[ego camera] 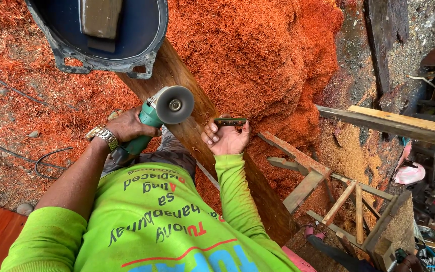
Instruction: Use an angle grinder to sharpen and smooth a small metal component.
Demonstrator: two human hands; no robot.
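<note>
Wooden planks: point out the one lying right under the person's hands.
It is the long dark plank running diagonally from the blue tub toward the person, beneath the left hand holding the green angle grinder. The paler plank lies apart at right.

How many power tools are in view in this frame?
1: a green angle grinder gripped in the left hand, over the wooden plank. Others may be hidden in the right-edge clutter.

We cannot see the green angle grinder's (149, 123) handle inside the left hand (127, 126); the dark round plastic tub (147, 45) is cut off at the far edge.
</note>
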